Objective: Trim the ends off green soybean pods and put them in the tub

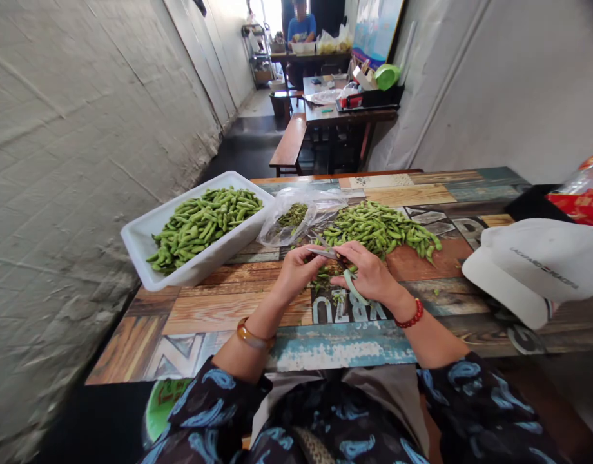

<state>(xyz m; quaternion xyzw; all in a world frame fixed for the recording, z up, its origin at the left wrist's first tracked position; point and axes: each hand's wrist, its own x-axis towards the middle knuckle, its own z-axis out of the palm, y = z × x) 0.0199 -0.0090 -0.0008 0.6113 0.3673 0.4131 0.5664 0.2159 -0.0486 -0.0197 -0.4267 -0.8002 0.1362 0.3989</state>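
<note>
My right hand (367,274) is closed on scissors (349,281) with pale green handles, their blades pointing up and left. Just left of it, my left hand (299,267) is pinched near the blades; what its fingertips hold is too small to make out. Beyond my right hand lies a heap of green pods (381,229) on the patterned table (229,306). Small trimmings (322,281) are scattered under and between my hands. A clear plastic bag (272,225) holding green scraps (292,216) lies beyond my left hand.
A white tub (214,261) of green pods (204,225) stands at the left. On the right are a white cap (543,264) and a red package (584,196). Farther back, a bench (290,138) stands by another table (318,115), and a person in blue (301,29) is behind a counter.
</note>
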